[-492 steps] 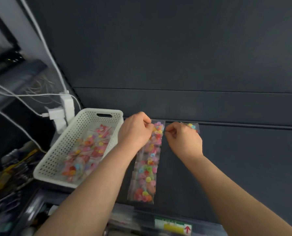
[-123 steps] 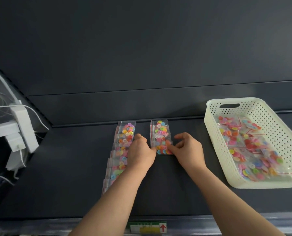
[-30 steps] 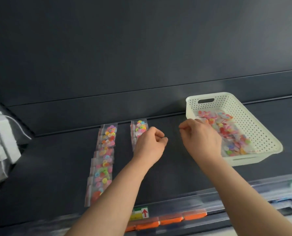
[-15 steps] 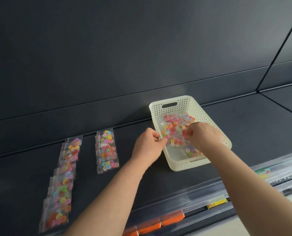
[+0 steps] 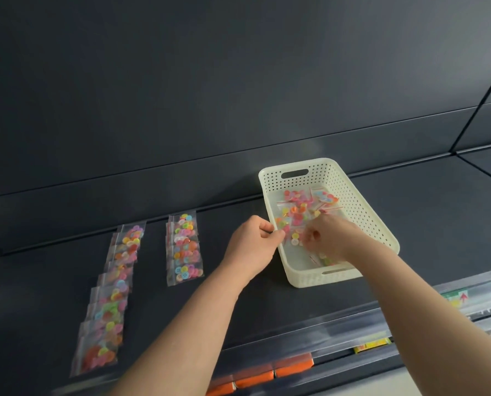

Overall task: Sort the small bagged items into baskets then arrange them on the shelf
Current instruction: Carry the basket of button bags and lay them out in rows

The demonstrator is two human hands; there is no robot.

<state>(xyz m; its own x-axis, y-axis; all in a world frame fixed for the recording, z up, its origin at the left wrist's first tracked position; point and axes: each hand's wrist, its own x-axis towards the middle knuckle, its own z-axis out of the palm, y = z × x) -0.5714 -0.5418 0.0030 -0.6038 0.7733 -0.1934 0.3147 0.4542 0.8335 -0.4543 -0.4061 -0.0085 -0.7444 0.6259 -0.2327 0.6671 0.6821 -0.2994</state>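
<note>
Dark panelling is filling the upper half of the frame, and below it a dark shelf (image 5: 410,224) is running across from left to right. At lower left a long row of bags (image 5: 110,295) of coloured buttons is lying on the shelf, overlapping one another from the back wall toward the front edge. Just right of it, left of centre, a shorter row of bags (image 5: 184,248) is lying parallel and apart from the first. Near centre the left hand (image 5: 251,247) is curling into a closed grip at the near-left rim of the white basket (image 5: 367,218), pinching the edge of a clear bag there. Right of centre the right hand (image 5: 328,238) is reaching down inside the basket among the loose bags (image 5: 301,207); its fingers are bent over them, but whether its grip is holding one I cannot tell. Orange packets (image 5: 267,372) are sitting below the shelf's front edge at bottom centre.
</note>
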